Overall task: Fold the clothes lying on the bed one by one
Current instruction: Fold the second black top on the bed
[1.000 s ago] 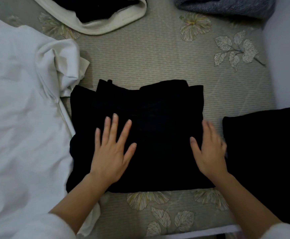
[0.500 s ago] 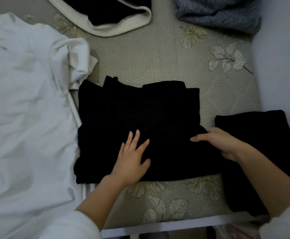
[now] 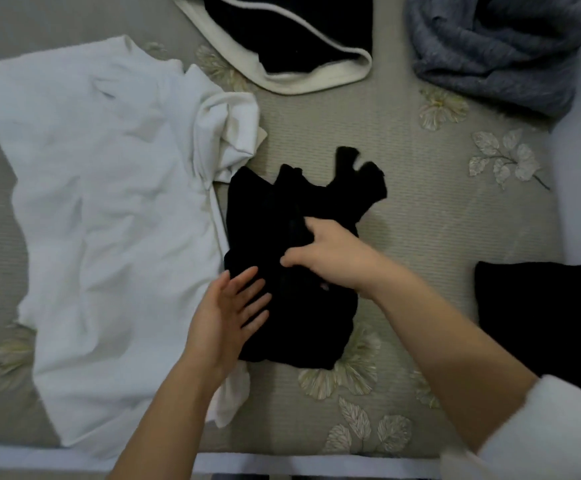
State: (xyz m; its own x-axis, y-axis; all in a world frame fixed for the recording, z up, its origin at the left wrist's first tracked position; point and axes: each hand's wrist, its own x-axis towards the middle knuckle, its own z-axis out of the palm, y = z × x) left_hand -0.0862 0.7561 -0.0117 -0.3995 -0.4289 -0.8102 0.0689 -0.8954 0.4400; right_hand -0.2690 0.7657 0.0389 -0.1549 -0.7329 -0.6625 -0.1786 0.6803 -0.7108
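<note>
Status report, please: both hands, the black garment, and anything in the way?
Left hand open, flat on black garment. Right hand grips its cloth mid-fold. White shirt lies against its left edge; folded black piece sits apart, right.

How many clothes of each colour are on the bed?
White: 1, the white garment
Black: 2, the black garment being folded and the folded black garment
Black with a cream edge: 1, the cream-edged garment
Grey-blue: 1, the grey-blue garment
Total: 5
</note>
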